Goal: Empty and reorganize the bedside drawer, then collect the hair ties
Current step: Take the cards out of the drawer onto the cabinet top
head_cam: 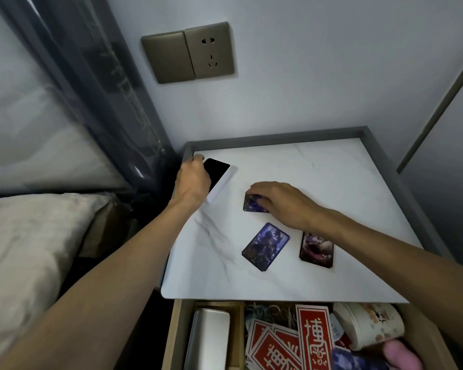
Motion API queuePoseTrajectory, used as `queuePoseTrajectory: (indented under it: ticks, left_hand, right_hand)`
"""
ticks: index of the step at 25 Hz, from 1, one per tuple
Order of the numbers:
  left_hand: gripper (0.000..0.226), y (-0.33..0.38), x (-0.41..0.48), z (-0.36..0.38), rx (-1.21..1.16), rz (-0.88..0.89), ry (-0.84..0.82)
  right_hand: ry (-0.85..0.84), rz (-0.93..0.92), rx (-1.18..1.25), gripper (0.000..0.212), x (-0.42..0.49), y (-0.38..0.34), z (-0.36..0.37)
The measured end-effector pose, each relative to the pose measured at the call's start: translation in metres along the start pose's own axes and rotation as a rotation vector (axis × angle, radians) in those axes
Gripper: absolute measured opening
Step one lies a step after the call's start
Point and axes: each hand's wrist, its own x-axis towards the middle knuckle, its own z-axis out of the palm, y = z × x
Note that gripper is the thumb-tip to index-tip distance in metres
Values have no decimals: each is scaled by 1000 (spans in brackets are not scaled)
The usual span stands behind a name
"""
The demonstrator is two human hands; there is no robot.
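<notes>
Drawer is standing open under the front edge of the nightstand top, and it is holding plenty to clear. A silver tin is lying in the left compartment. Red printed cards are fanning across the middle, a floral jar is lying on its side at the right, and a tangle of cords is showing at the back. Whether any of those cords are hair ties I cannot tell.

The paper cards are looking light, thin and slippery, so sliding them to an edge or pinching their long sides should work best. The jar is probably hard and breakable and wants a grip round its body.

On the top, the right hand is curling its fingertips over a picture card and pinching its edges. Two loose cards are lying nearer the drawer. The left hand is gripping the end of a white box with its fingers wrapped round it, by the back left corner.
</notes>
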Motion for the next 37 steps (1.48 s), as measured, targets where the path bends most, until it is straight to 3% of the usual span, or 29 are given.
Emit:
queuePoseTrajectory:
  ticks: [4,6,8,10,13,15,18,23,30,32,34,35,37]
  left_hand:
    - [31,11,-55,-27,-100,266,96]
    - [22,22,-99,-45,-197,309,25]
    - [15,32,-153,-62,-230,320,-190]
    - [17,36,-203,-69,-150,374,-542]
    - [48,34,-273,-52,192,546,-1007]
    - [69,30,-305,-32,350,585,-1109]
    - [84,28,-327,-12,458,651,-1038]
    - [93,22,-328,6,491,652,-943]
    - [57,11,-306,9,265,572,-1020]
    - [45,9,-302,10,226,550,-1045]
    - [32,8,-300,12,191,532,-1056]
    - [29,7,-299,11,162,516,-1062]
    - [24,5,-296,9,61,439,-1100]
  right_hand:
    - [80,44,30,31,-27,-23,-10]
    - [103,6,23,27,-56,-42,-14]
    - [75,-43,11,23,-99,-60,-21]
    - [-54,-90,-11,18,-150,-71,-27]
    - [-320,-115,-241,24,-226,-72,-15]
    - [-446,-86,-415,45,-260,-62,6]
    - [-524,-4,-541,74,-275,-50,34]
    - [-501,49,-635,78,-268,-50,57]
    - [-409,70,-700,90,-267,-39,59]
    - [-334,43,-691,75,-269,-38,56]
    - [-221,-31,-545,38,-265,-42,44]
    - [-180,-7,-411,24,-260,-48,33]
    - [-232,168,-115,16,-253,-54,23]
